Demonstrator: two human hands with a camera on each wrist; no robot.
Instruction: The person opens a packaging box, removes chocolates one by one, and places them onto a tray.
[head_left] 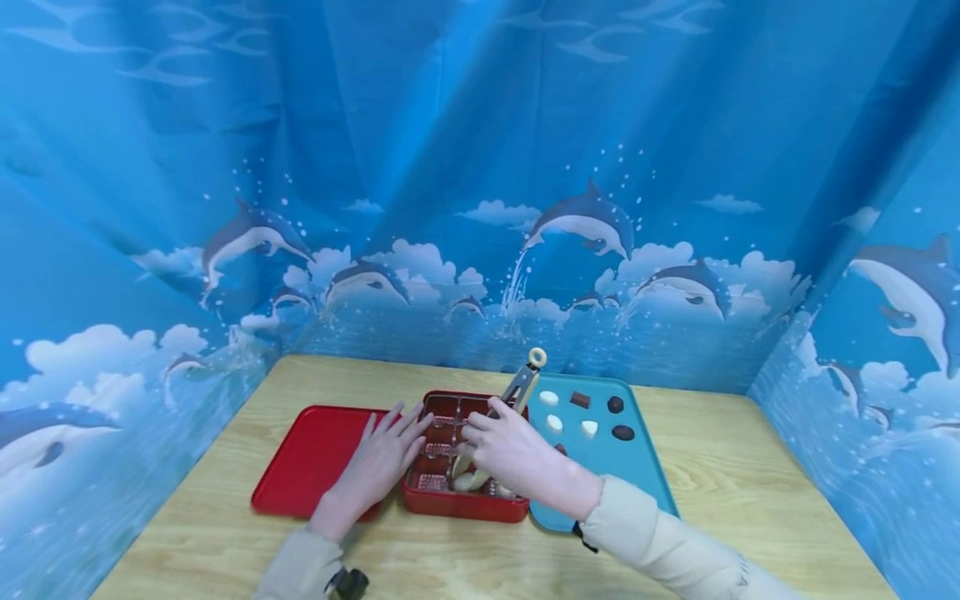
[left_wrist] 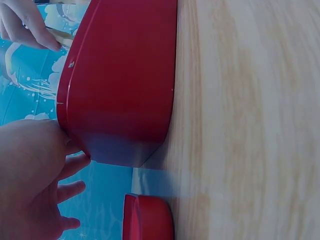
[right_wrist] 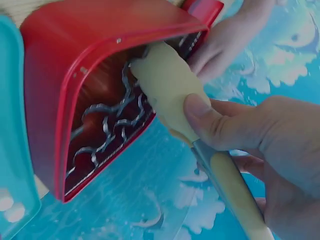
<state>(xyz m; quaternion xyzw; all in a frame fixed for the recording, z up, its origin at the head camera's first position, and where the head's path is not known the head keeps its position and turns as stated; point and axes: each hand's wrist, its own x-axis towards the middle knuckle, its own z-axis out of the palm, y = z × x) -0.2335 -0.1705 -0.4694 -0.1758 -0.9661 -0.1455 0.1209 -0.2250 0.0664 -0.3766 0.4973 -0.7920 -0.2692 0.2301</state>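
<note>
My right hand [head_left: 513, 448] grips a pair of kitchen tongs [right_wrist: 167, 82] with cream-coloured tips and metal arms. The tips reach down into a red box [head_left: 465, 505], near its front; what lies between them is hidden. A clear divider insert [right_wrist: 105, 107] splits the inside of the box into compartments. At the box's left rim rests my left hand [head_left: 384, 458], fingers spread and holding nothing. In the left wrist view its fingertips are right at the corner of the box [left_wrist: 120, 75].
Right of the box lies a blue tray [head_left: 622, 483] bearing several white and dark chocolates [head_left: 588, 428]. A flat red lid [head_left: 315, 458] lies to the left, partly under the left forearm. Behind the wooden table [head_left: 720, 467] hangs a dolphin-print curtain [head_left: 465, 167].
</note>
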